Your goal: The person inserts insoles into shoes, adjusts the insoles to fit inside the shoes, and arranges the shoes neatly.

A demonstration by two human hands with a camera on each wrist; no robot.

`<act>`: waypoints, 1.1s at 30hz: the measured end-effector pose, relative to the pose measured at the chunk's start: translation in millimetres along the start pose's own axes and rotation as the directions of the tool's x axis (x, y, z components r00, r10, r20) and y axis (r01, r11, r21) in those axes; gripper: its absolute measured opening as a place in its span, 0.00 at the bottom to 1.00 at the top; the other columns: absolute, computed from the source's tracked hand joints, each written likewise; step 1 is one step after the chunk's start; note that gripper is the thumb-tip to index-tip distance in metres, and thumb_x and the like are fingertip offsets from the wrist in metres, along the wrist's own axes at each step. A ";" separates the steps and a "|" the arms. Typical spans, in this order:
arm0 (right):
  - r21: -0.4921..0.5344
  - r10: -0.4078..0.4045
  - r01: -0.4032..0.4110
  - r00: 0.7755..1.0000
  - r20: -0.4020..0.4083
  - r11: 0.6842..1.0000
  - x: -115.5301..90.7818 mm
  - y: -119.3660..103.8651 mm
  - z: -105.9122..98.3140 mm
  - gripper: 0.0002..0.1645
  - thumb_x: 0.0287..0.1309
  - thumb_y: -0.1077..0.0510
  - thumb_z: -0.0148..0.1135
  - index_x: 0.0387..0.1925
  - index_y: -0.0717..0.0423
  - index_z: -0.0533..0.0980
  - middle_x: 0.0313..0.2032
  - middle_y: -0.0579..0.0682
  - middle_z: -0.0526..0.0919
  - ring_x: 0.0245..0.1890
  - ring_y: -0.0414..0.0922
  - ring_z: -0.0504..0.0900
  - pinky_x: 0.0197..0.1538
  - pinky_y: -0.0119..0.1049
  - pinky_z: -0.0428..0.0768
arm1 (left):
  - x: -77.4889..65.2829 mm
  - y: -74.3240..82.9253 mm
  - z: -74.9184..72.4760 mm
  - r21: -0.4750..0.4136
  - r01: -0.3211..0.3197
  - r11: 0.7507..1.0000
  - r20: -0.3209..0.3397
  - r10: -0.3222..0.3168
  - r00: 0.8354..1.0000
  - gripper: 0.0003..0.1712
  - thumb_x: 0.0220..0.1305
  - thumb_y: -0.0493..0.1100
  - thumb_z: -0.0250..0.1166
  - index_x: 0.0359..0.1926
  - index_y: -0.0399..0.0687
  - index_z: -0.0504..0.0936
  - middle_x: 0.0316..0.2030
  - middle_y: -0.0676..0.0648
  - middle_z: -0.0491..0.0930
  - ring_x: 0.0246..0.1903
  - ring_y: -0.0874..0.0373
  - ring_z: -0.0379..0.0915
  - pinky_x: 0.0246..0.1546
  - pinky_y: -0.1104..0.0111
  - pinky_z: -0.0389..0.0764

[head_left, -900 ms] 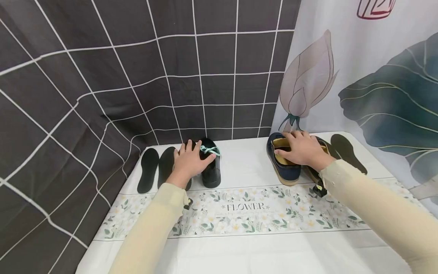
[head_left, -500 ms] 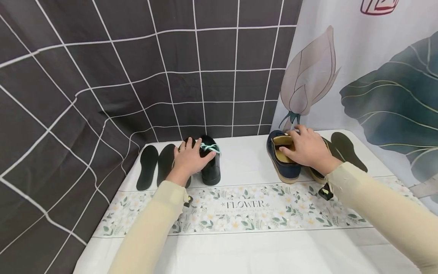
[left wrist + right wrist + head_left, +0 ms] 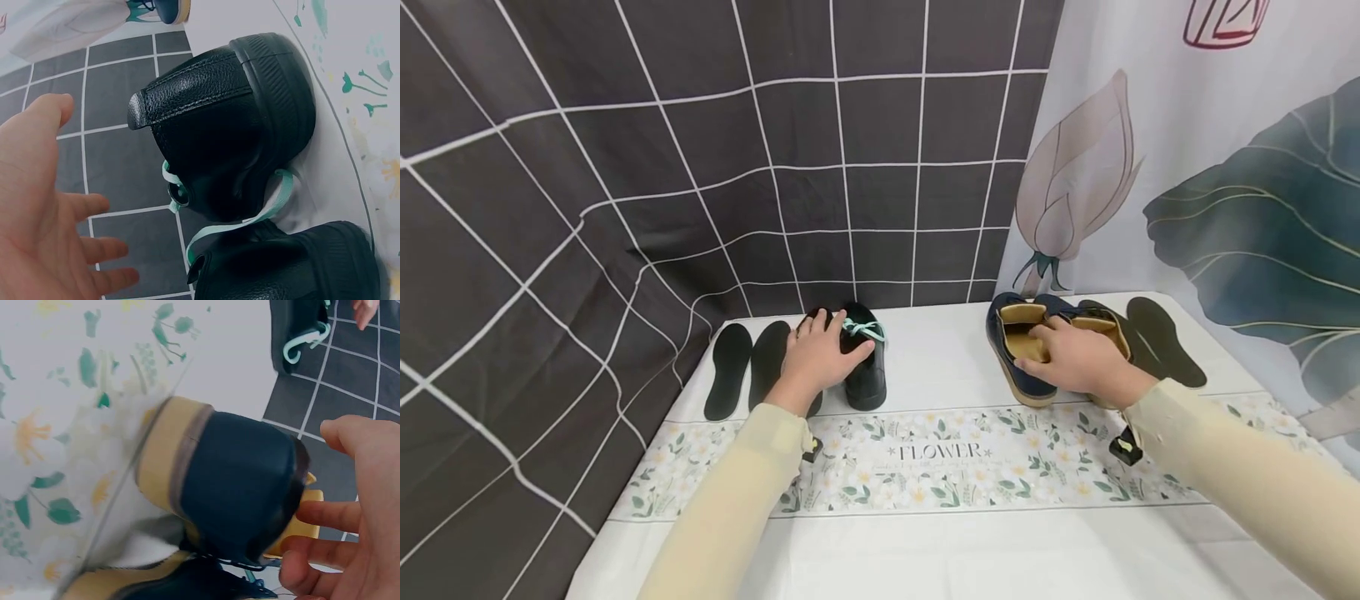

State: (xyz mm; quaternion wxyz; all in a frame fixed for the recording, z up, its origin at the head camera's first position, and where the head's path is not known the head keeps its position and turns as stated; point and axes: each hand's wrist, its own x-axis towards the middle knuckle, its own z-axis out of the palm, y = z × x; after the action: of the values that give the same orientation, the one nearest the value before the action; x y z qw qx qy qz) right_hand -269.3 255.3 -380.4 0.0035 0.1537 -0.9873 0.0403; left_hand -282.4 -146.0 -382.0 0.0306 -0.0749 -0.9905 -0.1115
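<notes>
Across the middle of the white worktop [image 3: 940, 350], a floral band [image 3: 917, 496] carries the word "FLOWER" [image 3: 940, 451] in dark capitals with a small star at each end; a finer line under it is too faint to read. At the top right, a red mark [image 3: 1225, 25], cut by the edge of view, sits on the pale cloth [image 3: 1157, 142] with its lotus print.

Beyond the band stand two pairs of shoes. The black shoes [image 3: 867, 383], tied with mint laces [image 3: 863, 329], are left of centre, heels towards the person and toes towards the dark grid cloth [image 3: 887, 196], their long axes running front to back. The navy shoes [image 3: 1036, 385], with tan soles and yellowish linings, are on the right and also point away, the nearer-to-centre one angled slightly left. Black insoles [image 3: 727, 375] lie lengthwise left of the black pair; dark insoles [image 3: 1161, 342] lie right of the navy pair, far ends leaning left.

The left hand [image 3: 816, 358] is spread over the black shoes, holding nothing. The right hand [image 3: 1078, 358] is loosely bent above the navy pair, fingertips by one shoe's mouth, gripping nothing; whether they touch it cannot be told.
</notes>
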 end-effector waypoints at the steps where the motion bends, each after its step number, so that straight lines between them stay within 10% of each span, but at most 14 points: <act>1: 0.001 0.006 -0.006 1.000 0.011 1.000 -1.2 -0.4 2.5 0.46 0.61 0.29 0.58 0.63 0.62 0.73 0.53 0.65 0.75 0.30 0.48 0.80 0.30 0.47 0.79 | -0.3 0.0 0.8 -0.014 -0.012 1.000 -0.004 0.012 1.000 0.53 0.64 0.78 0.47 0.80 0.55 0.52 0.78 0.38 0.49 0.76 0.38 0.46 0.73 0.39 0.48; 11: -0.022 -0.012 0.013 0.999 0.035 1.000 -7.9 -1.1 17.3 0.48 0.60 0.30 0.61 0.65 0.64 0.71 0.62 0.70 0.75 0.51 0.62 0.83 0.47 0.58 0.81 | -0.3 7.7 4.8 -0.082 -0.123 0.989 -0.031 0.121 0.992 0.47 0.67 0.70 0.54 0.79 0.56 0.55 0.76 0.40 0.56 0.74 0.39 0.52 0.71 0.42 0.58; 33: 0.074 -0.033 0.031 0.999 0.028 0.997 -10.5 4.6 41.0 0.39 0.61 0.39 0.67 0.60 0.66 0.74 0.55 0.66 0.81 0.50 0.60 0.82 0.48 0.58 0.80 | -6.5 33.0 12.4 -0.144 -0.181 0.973 -0.050 0.175 0.983 0.40 0.68 0.65 0.57 0.75 0.53 0.64 0.73 0.44 0.64 0.72 0.46 0.59 0.68 0.49 0.67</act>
State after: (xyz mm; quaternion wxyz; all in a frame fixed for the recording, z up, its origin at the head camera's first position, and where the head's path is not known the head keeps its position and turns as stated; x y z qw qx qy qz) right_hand -260.5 259.5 -421.8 -0.0157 0.1702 -0.9825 0.0743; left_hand -271.4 -112.4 -387.5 0.0529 -0.1634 -0.9680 -0.1831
